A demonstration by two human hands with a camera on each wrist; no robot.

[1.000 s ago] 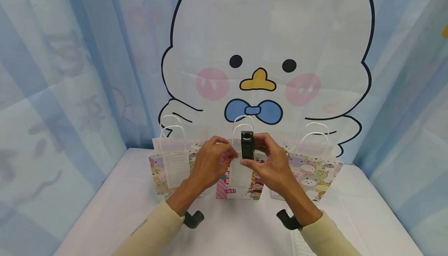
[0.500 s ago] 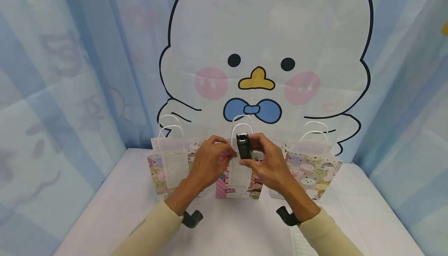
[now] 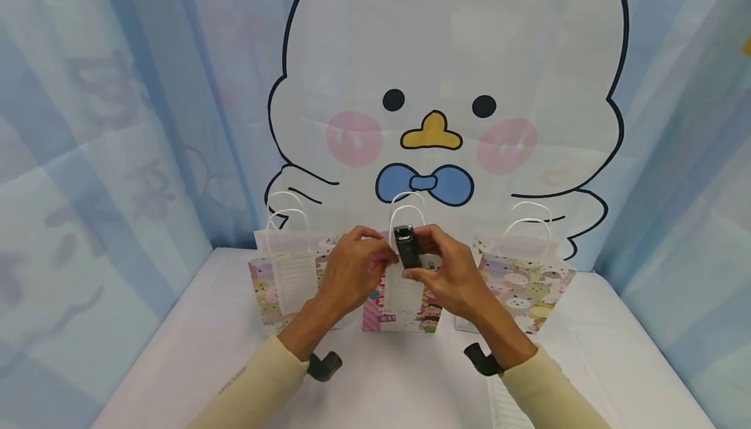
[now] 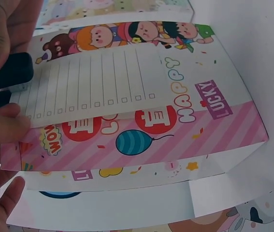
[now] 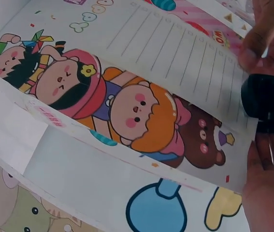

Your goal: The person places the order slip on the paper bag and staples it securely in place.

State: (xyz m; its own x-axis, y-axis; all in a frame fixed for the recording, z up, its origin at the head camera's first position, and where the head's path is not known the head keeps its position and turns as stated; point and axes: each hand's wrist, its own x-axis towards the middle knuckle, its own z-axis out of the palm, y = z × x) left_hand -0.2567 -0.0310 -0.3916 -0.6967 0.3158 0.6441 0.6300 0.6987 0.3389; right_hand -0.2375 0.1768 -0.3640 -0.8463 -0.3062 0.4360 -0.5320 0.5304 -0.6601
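My right hand grips a black stapler, its thumb on one side and fingers on the other. The stapler's jaws straddle the top edge of a lined checklist slip in the left wrist view. That slip lies against the front of the middle paper gift bag, which has cartoon children and pink stripes. At the bag's upper edge, just left of the stapler, my left hand pinches the slip and the bag together. Fingers hide part of the bag's top in the head view.
A pastel animal-print bag with a slip on its front stands at left. Another animal-print bag stands at right. One more lined slip lies on the white table beneath the right forearm. A printed curtain hangs behind.
The stapler has shifted slightly left and tilted, its top leaning left over the slip's upper edge. My left hand has stayed almost in place on the slip and bag.
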